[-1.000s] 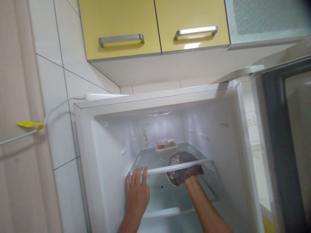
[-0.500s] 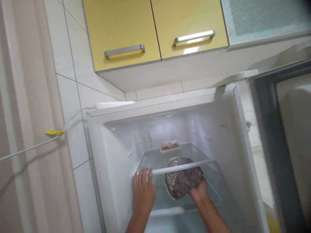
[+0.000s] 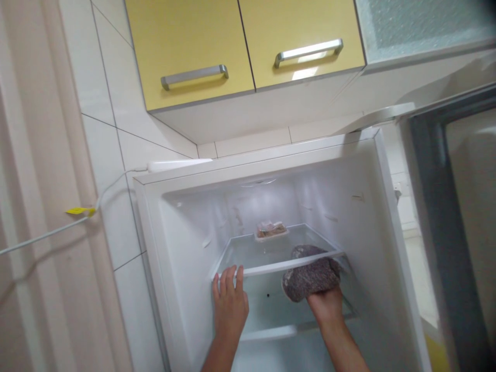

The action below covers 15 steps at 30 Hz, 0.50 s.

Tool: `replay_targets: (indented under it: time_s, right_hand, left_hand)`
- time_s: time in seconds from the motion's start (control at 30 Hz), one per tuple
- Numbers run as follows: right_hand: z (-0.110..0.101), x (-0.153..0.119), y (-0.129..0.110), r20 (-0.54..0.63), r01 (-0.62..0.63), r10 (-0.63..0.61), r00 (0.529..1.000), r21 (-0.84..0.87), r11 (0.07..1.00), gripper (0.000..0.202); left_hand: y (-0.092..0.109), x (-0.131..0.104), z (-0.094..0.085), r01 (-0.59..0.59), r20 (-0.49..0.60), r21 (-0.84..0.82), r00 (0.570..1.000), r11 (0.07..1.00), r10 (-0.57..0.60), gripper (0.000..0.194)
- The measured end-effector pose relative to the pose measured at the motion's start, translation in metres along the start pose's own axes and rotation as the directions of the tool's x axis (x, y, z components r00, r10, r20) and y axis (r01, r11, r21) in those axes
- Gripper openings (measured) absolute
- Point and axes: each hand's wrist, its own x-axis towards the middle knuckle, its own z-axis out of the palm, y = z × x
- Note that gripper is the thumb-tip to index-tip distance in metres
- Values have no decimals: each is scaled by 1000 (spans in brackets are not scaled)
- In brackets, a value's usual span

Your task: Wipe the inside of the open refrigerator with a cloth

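Note:
My right hand (image 3: 326, 305) grips a dark grey-brown cleaning cloth (image 3: 312, 279) with a pale pattern, at the right side of the fridge. The cloth lies just under the upper glass shelf (image 3: 251, 253), and part of it shows through the glass behind the white front rim. I cannot tell whether it touches the underside. At the left end of that rim, the fingers of my left hand (image 3: 230, 305) hook over the edge and hold it; the thumb is hidden.
A small tray of packaged food (image 3: 270, 231) stands at the back of the upper shelf. Below is a lower glass shelf (image 3: 271, 333). The fridge door (image 3: 430, 206) stands open at right. Yellow cabinets (image 3: 194, 46) hang above, and a white cable (image 3: 46, 235) runs at left.
My right hand has moved the cloth to the right and slightly up beneath the shelf. The left hand stays on the shelf rim.

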Motion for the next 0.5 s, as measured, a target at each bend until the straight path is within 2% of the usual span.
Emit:
replay_targets:
  time_s: [0.17, 0.27, 0.4, 0.5]
  right_hand:
    - [9, 6, 28, 89, -38, 35, 995, 41, 998, 35]
    - [8, 14, 50, 75, -33, 32, 997, 13, 999, 32]
    - [7, 33, 90, -2, 9, -10, 1000, -53, 999, 32]
    - [11, 43, 129, 59, 21, -12, 998, -144, 989, 33]
  left_hand:
    - [-1, -1, 13, 8, -66, 11, 998, 1000, -7, 48]
    - [-1, -2, 22, 8, -113, -2, 994, 1000, -8, 46]
    - [-1, -5, 29, 0, -152, -3, 988, 1000, -1, 47]
    - [-1, -6, 30, 0, -152, -8, 988, 1000, -2, 50]
